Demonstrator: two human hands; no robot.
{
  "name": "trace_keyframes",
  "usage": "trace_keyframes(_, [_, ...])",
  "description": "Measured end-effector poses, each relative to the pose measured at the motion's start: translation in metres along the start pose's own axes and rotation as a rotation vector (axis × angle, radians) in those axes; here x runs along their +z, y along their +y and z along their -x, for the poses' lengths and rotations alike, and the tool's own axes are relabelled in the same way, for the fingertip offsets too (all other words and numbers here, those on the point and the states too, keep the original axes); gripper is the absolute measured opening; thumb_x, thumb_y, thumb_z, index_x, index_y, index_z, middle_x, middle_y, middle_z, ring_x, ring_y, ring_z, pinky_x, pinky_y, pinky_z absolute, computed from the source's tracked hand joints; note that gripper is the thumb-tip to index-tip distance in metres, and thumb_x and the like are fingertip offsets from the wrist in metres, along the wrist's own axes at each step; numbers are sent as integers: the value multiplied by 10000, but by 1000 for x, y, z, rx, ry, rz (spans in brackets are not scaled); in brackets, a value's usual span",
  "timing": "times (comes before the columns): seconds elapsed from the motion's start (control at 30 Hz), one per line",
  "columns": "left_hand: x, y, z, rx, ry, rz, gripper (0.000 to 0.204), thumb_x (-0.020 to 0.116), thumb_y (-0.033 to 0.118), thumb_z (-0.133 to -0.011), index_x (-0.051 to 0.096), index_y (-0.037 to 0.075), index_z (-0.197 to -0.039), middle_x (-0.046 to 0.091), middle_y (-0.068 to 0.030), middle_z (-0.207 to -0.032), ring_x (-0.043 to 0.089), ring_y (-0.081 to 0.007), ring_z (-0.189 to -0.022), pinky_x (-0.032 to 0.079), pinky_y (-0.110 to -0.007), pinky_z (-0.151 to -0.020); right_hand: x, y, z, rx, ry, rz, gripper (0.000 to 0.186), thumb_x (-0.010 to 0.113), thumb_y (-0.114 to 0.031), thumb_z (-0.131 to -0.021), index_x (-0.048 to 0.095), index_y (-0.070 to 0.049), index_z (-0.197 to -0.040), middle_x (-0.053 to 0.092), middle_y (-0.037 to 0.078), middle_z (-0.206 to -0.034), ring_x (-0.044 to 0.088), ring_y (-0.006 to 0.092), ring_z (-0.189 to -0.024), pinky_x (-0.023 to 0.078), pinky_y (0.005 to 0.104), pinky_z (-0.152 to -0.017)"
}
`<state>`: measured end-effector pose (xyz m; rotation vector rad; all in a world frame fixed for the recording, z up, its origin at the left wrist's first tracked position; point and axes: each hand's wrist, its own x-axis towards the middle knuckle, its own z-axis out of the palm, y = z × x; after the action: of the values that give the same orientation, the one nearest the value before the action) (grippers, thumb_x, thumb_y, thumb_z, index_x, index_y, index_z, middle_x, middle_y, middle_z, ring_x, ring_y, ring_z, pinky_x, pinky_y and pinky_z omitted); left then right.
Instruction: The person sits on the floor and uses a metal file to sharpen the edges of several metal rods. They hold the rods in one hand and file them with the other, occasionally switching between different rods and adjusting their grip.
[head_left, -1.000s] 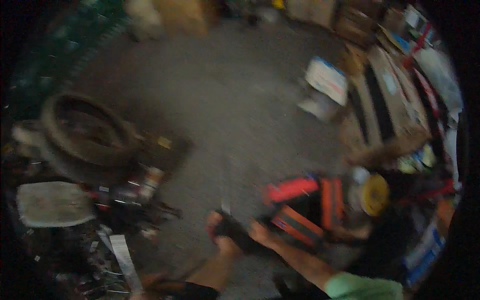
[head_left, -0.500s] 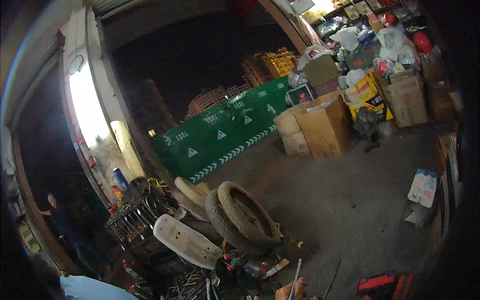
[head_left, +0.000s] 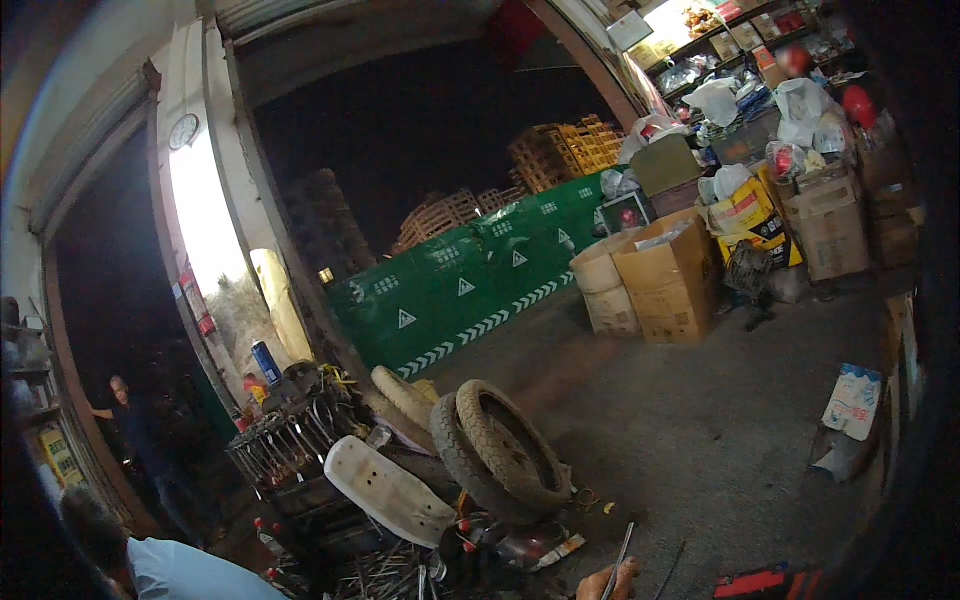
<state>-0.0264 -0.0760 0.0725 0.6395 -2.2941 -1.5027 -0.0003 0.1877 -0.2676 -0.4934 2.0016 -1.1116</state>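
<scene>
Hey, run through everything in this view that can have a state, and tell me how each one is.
Left hand: closed around a thin metal rod
Thin metal rod: held, tip upward
Right hand: out of view
Large brown cardboard box: open on top
Two tyres: tilted, side by side
White pillar: brightly lit
Blue can: standing

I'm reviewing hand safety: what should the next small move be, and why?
Probably look down before moving the thin rod: the hand holding it is cut off by the picture's lower edge, as is the red-and-black item to its right.
</scene>
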Motion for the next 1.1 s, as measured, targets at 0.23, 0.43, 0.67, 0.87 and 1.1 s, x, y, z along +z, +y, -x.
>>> trace_keyframes(0.23, [1, -11, 4, 12, 4, -23, 450, 530, 432, -955, 699, 27, -855, 619, -71, -628, 593, -196, -578, 442, -355, -506, -13, 15, 25, 38, 28, -42, 305, 570, -181, -899, 618, -78, -1182, 590, 93, -907, 548, 239, -792, 495, 397, -671])
trace_keyframes(0.43, [11, -12, 6, 23, -63, 17, 480, 507, 451, -957, 692, 13, -887, 642, -91, -662, 615, -203, -588, 462, -342, -520, -55, 22, 60, 170, 180, -120, 472, 585, -303, -926, 503, -68, -1328, 515, 132, -1214, 482, 301, -1103, 460, 431, -875])
trace_keyframes(0.67, [-17, 50, 24, 179, -49, -108, 580, 448, 513, -959, 681, -16, -912, 653, -112, -649, 639, -198, -563, 481, -320, -506, -134, -36, 107, -151, 513, -307, 329, 627, -95, -825, 639, -31, -1148, 668, 119, -1091, 613, 172, -1019, 489, 361, -849])
trace_keyframes(0.87, [5, 50, 17, 64, 40, -9, 640, 390, 534, -981, 669, -38, -912, 623, -110, -578, 625, -182, -495, 475, -297, -460, -187, -94, 174, 109, 569, 106, 175, 623, -179, -907, 696, -40, -985, 690, 156, -837, 664, 219, -751, 506, 384, -692])
trace_keyframes(1.1, [3, 83, 5, 69, 190, -90, 669, 305, 529, -1026, 660, -18, -872, 548, -66, -508, 500, -123, -427, 380, -251, -426, -220, -82, 138, 155, 819, -303, 166, 651, -69, -865, 675, 45, -984, 706, 127, -785, 679, 191, -674, 527, 366, -593])
